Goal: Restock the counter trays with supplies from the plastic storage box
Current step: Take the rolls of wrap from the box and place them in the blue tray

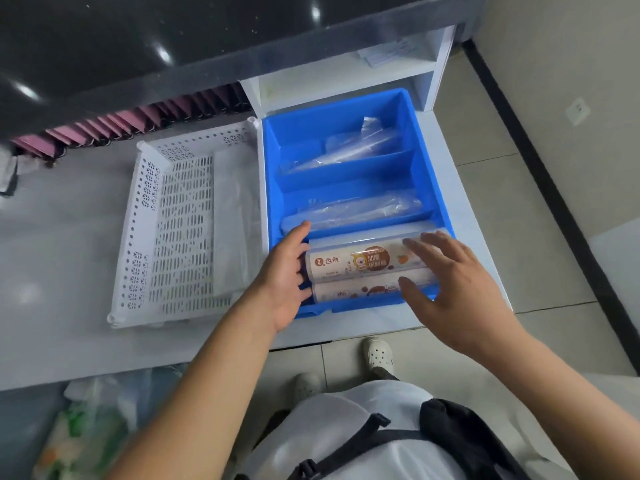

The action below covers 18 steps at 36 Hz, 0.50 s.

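Both hands' grip brackets a labelled roll point(360, 263) in the blue tray's point(420, 161) nearest compartment.

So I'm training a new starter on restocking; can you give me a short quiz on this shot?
1. True or false: the white perforated basket sits to the right of the blue divided tray.
2. Which compartment holds the labelled roll between the left hand and right hand: A nearest, B middle, C farthest?
3. How many labelled rolls show in that compartment?

Key: 1 false; 2 A; 3 two, the second roll lying nearer the person.
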Tool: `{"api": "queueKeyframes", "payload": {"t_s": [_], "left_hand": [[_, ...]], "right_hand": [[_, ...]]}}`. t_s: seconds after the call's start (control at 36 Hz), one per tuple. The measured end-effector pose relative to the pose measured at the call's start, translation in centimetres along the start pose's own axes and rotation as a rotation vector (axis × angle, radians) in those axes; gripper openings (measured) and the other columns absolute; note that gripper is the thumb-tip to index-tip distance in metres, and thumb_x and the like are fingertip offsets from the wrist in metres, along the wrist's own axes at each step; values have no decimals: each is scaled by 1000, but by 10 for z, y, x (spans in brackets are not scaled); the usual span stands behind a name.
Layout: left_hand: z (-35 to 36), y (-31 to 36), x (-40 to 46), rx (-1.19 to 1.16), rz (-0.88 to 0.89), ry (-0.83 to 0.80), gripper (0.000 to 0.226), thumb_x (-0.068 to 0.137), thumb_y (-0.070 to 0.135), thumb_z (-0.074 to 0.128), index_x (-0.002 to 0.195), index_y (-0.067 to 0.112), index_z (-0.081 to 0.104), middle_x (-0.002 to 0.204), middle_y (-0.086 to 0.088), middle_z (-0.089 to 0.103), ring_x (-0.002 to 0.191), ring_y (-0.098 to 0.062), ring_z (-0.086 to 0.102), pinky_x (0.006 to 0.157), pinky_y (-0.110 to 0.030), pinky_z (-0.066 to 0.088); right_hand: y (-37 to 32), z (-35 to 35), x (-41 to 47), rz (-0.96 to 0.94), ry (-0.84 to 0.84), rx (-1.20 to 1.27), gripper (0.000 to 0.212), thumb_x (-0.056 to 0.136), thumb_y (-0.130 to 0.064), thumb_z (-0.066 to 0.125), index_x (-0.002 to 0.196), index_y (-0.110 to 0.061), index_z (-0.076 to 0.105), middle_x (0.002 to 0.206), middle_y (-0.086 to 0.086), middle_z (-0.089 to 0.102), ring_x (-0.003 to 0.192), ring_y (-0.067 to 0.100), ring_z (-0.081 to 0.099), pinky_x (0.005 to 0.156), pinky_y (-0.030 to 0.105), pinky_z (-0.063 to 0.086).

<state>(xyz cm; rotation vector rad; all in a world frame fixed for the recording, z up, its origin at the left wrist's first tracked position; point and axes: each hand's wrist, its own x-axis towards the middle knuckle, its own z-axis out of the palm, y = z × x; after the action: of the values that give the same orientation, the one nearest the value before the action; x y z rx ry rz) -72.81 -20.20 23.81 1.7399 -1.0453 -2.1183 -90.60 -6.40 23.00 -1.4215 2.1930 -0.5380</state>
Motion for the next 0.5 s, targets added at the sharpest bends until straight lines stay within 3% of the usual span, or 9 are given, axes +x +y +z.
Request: {"api": "queueKeyframes", "payload": {"t_s": [0.08,0.17,0.28,0.33,0.42,0.5], "left_hand": [[4,-1,1,1,18,28,52,94,57,49,128,19,62,120,-11,71,115,-26,63,102,-43,47],[5,-2,4,35,40,24,51,95,56,48,127,20,64,113,-7,75,109,-22,65,95,-39,49],[1,-7,9,97,85,-8,37,95,56,50,111,29,69,97,4,79,90,-9,73,83,-33,51],[-4,-11,10,131,98,-24,36,95,54,51,113,28,69,104,3,78,97,-9,73,88,-35,52],[-10,-15,1,176,146,-58,45,97,51,51,133,25,58,120,8,73,109,-7,66,106,-44,45],[-20,-13,-20,212,246,14,77,84,55,62,153,33,34,151,12,46,127,-1,49,115,-48,37]], "right_hand": [[3,-4,1,87,77,88,58,87,-41,57,142,-24,51,153,5,40,134,29,44,106,42,41],[6,-8,4,118,81,88,59,85,-46,52,141,-27,51,151,5,44,123,30,56,96,40,48],[5,-4,3,65,18,-22,61,87,-49,51,142,-24,49,149,6,47,130,31,48,103,43,44],[4,0,1,39,-11,-77,60,87,-51,52,142,-25,49,150,4,44,136,32,39,108,46,39],[1,4,0,55,-34,-60,60,86,-54,50,141,-28,49,156,4,36,144,32,24,115,50,28],[-9,8,-7,65,76,-23,56,89,-52,51,140,-29,50,159,8,30,151,30,7,119,54,14]]}}
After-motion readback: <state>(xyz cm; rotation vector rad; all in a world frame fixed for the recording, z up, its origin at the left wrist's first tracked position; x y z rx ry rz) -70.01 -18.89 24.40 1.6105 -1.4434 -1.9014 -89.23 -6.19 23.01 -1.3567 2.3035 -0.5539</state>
